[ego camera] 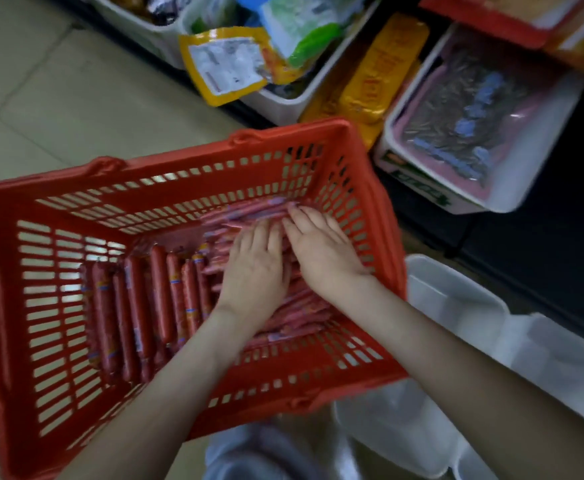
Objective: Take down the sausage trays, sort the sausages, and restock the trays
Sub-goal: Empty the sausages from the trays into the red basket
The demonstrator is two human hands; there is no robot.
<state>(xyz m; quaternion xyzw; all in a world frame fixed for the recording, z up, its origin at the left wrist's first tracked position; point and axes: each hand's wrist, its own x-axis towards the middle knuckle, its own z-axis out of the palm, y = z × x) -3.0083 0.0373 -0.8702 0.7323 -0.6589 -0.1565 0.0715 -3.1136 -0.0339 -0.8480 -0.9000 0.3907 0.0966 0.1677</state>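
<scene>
Both hands, left (254, 268) and right (321, 252), flat, fingers straight, pressing pink sausages (283, 317) in red basket (165, 164); darker sausages (138, 306) alongside.

Your bare left hand (255, 268) lay palm down at the centre of the frame, fingers straight and close together. Your bare right hand (321, 252) lay flat just beside it, reaching in from the lower right.
</scene>
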